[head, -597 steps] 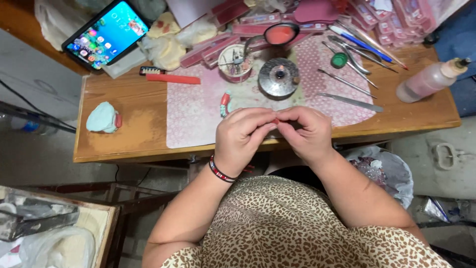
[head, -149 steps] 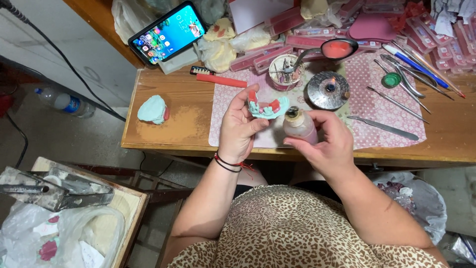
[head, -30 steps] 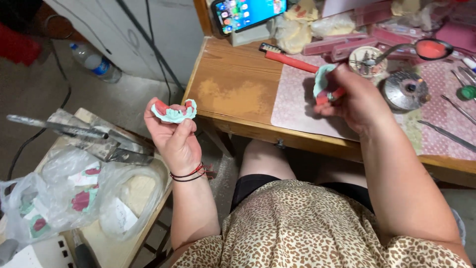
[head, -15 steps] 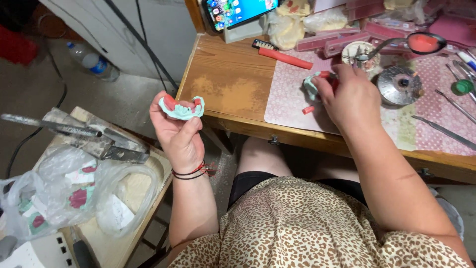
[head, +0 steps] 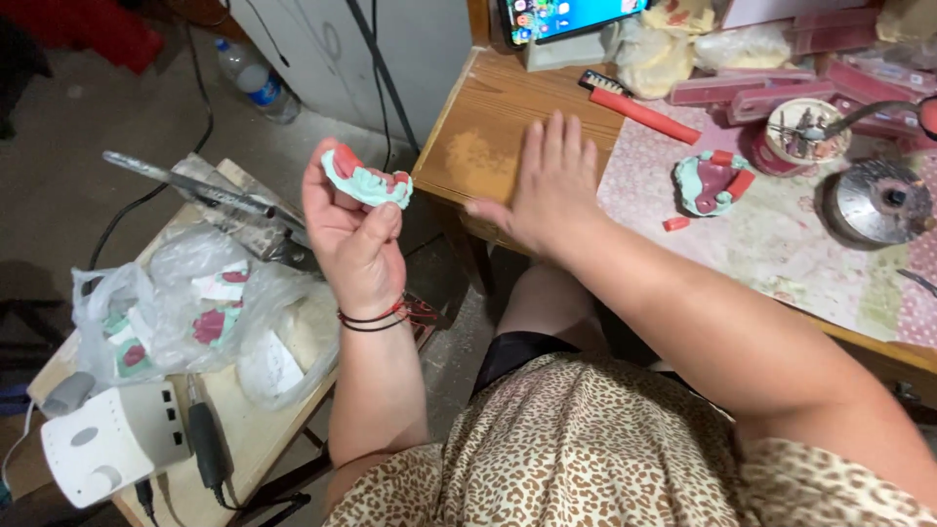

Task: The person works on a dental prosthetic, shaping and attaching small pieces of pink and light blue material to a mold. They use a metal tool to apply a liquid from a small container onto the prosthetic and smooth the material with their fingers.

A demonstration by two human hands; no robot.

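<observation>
since half a second ago the right hand (head: 549,181) has let go of its cast and moved left, and it now lies flat with fingers spread on the bare corner of the wooden table (head: 488,117). that second dental cast (head: 711,182), pale green with red wax, sits on the pink patterned mat (head: 781,234), well apart from the hand. the left hand (head: 353,234) is raised beside the table edge, fingers curled around a pale green dental cast with red wax (head: 366,182), held above a low side table (head: 244,429) bearing a clear plastic bag (head: 185,303).
</observation>
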